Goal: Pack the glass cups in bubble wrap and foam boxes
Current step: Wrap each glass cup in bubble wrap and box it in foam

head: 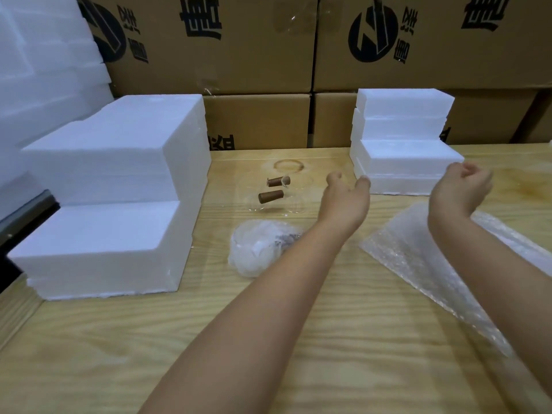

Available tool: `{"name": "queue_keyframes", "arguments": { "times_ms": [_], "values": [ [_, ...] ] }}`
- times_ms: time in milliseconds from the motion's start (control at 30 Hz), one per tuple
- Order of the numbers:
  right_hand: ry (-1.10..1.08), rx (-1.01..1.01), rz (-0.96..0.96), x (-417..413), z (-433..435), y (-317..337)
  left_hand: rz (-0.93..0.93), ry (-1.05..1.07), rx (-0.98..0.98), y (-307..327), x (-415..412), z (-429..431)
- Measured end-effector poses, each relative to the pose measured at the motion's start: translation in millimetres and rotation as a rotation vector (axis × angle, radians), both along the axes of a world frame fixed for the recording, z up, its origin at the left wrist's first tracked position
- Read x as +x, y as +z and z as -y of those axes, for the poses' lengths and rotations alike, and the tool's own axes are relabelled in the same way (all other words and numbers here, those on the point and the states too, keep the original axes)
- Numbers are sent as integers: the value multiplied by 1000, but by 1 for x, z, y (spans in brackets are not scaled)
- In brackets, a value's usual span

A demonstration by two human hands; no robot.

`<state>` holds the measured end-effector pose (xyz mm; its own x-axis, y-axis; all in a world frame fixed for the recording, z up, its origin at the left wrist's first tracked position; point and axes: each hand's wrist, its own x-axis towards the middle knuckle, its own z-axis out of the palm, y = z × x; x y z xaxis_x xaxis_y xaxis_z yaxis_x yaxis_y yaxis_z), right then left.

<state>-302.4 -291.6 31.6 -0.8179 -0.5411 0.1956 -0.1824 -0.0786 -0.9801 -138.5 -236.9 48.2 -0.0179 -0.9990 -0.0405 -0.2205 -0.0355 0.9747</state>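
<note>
- Stacking up behind the wooden table [268, 339] are brown printed cardboard cartons [254, 43], the biggest things in view.
- White foam boxes stand in two piles: a large stepped pile [113, 180] on the left and a smaller pile [400, 138] at the right rear, both matte, blocky and closed.
- A sheet of bubble wrap [433, 264] lies flat and spread on the right, dimpled and translucent, with nothing on it yet.
- One crumpled clear bundle [263, 246] sits mid-table; whether it holds a cup cannot be told.
- Both arms reach forward, neither hand holding anything: the left hand [346, 195] is open with fingers spread just beside the smaller pile, and the right hand [461, 186] is loosely curled above the sheet.
- Two clear glass cups [274, 198] with brown cork-like handles stand bare near the table's middle, so wrapping and boxing them appears still to be done.
</note>
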Motion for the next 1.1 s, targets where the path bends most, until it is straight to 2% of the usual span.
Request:
{"name": "queue_keyframes", "arguments": {
  "times_ms": [100, 233, 467, 600, 767, 967, 1100],
  "values": [
    [-52, 104, -26, -33, 28, -8, -13, -26, 79, -12, -25, 25],
    [54, 227, 136, -55, 54, -14, -80, -46, 88, -20, -42, 55],
    [226, 269, 198, -65, 72, -14, -132, -107, 94, -17, -58, 78],
    [219, 228, 208, -61, 66, -12, -185, -90, 88, -13, -54, 69],
    [184, 94, 233, -40, 33, 6, -175, -92, -23, 7, -34, 30],
    [212, -31, 187, 3, -48, 36, -147, -3, -231, 23, 4, -47],
    [292, -60, 107, 33, -109, 23, -115, 92, -263, 12, 33, -98]
  ]
}}
